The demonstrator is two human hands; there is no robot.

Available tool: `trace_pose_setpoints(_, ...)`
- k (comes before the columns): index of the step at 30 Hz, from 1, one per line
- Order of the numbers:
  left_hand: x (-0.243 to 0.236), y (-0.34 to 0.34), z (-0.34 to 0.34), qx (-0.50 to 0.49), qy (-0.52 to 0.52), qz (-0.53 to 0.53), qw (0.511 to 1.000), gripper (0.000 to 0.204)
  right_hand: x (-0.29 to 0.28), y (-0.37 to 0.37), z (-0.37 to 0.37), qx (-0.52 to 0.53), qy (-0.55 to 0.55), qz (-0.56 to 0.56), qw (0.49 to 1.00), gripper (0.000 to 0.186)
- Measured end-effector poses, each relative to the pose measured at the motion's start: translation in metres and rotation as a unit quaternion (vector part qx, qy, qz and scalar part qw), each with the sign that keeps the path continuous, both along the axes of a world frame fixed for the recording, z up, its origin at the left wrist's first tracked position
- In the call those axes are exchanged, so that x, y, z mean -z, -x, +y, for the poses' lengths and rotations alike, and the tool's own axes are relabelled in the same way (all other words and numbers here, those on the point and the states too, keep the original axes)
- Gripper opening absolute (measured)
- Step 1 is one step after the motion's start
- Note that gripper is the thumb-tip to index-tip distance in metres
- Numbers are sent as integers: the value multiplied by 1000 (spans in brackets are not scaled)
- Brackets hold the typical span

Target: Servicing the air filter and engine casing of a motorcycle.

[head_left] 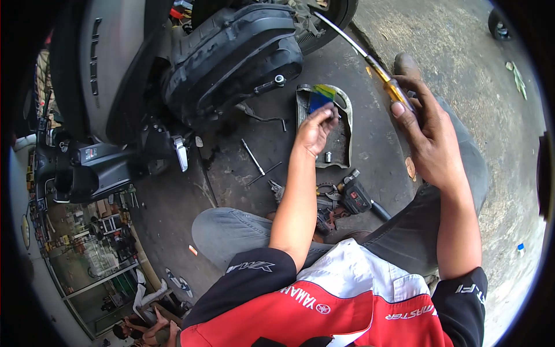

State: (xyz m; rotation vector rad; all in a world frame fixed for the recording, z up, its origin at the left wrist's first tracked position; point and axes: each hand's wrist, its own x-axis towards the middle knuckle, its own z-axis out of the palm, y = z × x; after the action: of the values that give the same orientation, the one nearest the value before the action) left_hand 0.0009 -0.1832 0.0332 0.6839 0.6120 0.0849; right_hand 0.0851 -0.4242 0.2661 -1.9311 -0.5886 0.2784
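My left hand (317,130) pinches a small flat packet (322,99), blue with a yellow-green end, above a shallow grey tray-like part (349,136) on the floor. A small metal socket (328,157) lies inside that part. My right hand (430,130) is wrapped round the amber see-through handle of a screwdriver-like tool (395,91). Its long, thin, pale shaft reaches up and left toward the scooter's wheel (338,23); whether the tip touches anything I cannot tell. The scooter's dark engine casing (231,63) stands to the left of both hands.
Between my legs lie a cordless driver (355,195) and pliers (276,189). A T-handle wrench (252,156) rests left of my left forearm. The kick lever (269,85) juts from the casing. A glass cabinet (92,254) and another person (156,329) are at lower left.
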Motion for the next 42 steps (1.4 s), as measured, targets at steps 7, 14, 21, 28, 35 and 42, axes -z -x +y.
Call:
trace_pose_setpoints(7,-111,-53,26,-50,1,-186,981,13,1,23,-21,-33,55,5,998,31)
trace_pose_setpoints(14,-148,-74,18,-119,-15,-131,984,11,7,24,-33,-20,73,-2,997,32)
trace_pose_setpoints(21,-152,-80,10,-110,-33,-129,985,8,12,24,-35,-24,56,-19,998,32)
trace_pose_setpoints(28,-156,-89,5,-108,-30,-156,981,7,20,24,-31,2,18,-42,999,32)
trace_pose_setpoints(35,-143,-110,2,-114,-61,-151,980,11,20,22,-19,20,53,36,998,33)
trace_pose_setpoints(42,-141,-139,17,-163,58,-210,962,19,21,17,23,26,26,-14,999,27)
